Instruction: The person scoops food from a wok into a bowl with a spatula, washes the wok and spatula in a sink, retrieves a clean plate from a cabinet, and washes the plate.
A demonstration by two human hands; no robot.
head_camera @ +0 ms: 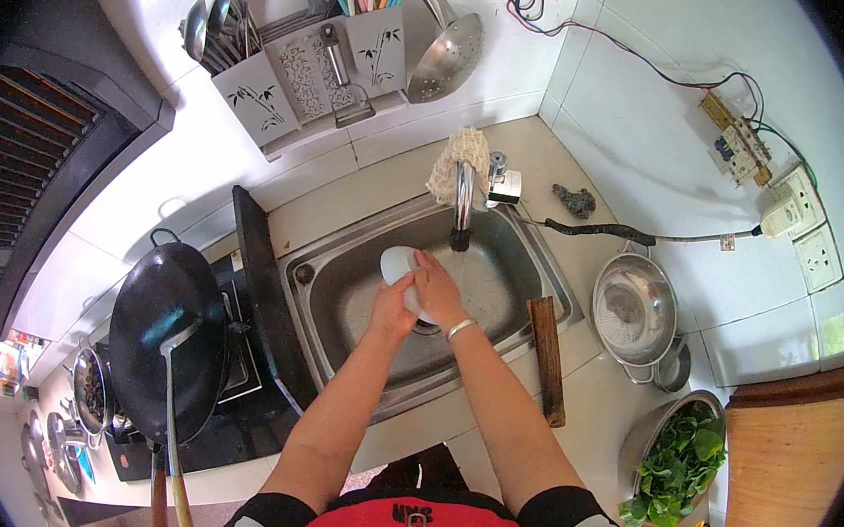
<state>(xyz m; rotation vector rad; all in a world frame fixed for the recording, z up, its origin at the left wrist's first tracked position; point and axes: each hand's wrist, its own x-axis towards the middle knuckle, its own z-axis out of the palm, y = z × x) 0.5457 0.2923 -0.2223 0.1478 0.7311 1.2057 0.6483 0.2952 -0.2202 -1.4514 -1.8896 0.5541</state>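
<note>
Over the stainless steel sink (355, 340), a white bowl (397, 263) is held between my two hands. My left hand (394, 310) grips its lower left side. My right hand (436, 287) lies across its right side, with the fingers on the bowl and a bangle (460, 329) at the wrist. The chrome faucet (464, 192) stands just beyond, and water runs from its black tip to the right of the bowl. A mesh cloth (462, 154) hangs over the faucet. My fingers hide part of the bowl.
Left of the sink are a black panel (258, 287) and a wok (159, 346) with a spatula (173, 370). To the right lie a wooden strip (547, 361), a metal colander (632, 312) and a pot of leafy greens (683, 467). A utensil rack (255, 102) hangs on the wall.
</note>
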